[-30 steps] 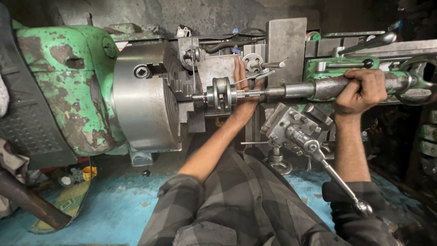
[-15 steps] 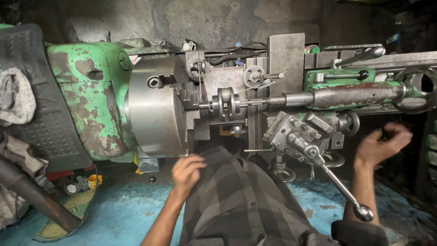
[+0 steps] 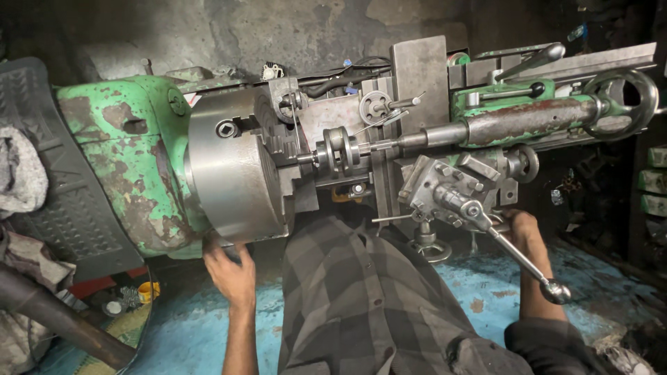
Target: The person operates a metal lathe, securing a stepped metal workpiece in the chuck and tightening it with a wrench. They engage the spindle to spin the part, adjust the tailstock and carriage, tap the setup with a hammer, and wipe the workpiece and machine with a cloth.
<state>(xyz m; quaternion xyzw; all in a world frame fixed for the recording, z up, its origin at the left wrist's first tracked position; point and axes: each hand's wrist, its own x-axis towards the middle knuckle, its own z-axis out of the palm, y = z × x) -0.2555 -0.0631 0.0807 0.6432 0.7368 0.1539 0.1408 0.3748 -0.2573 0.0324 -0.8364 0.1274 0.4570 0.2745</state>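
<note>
Hands have dropped off the workpiece point(image 3: 340, 149), left hand point(image 3: 233, 272) under chuck point(image 3: 236, 173).

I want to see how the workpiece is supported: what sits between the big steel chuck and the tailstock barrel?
In the head view, a small flanged round part sits on a thin shaft between the chuck and the tailstock barrel.

Two hands point(image 3: 233, 274), one lathe chuck point(image 3: 236, 170)

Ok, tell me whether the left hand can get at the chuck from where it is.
Probably yes: the left hand sits just under the big steel chuck, fingers up at its lower edge, with nothing between them.
</note>
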